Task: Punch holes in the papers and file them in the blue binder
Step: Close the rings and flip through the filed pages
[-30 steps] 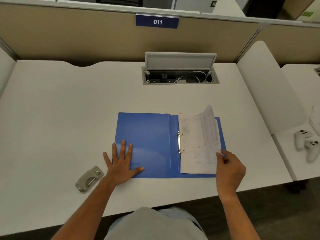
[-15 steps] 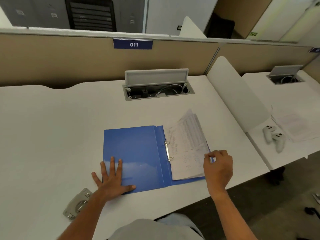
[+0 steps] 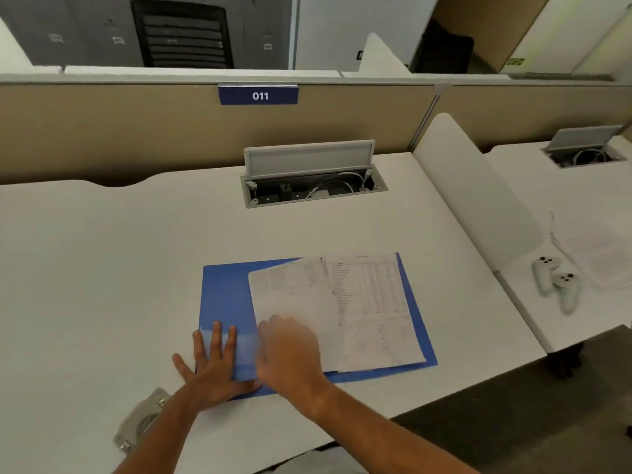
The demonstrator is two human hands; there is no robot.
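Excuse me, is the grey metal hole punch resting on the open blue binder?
No, the grey metal hole punch lies on the white desk, left of the open blue binder.

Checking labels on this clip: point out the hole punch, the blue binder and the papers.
hole punch [image 3: 138,424]: head view, its grey top.
blue binder [image 3: 224,295]: head view, bare left cover.
papers [image 3: 372,302]: head view, printed right-hand sheet.

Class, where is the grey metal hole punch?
Head view, lower left: hole punch lies on the white desk by the left forearm, left of the blue binder.
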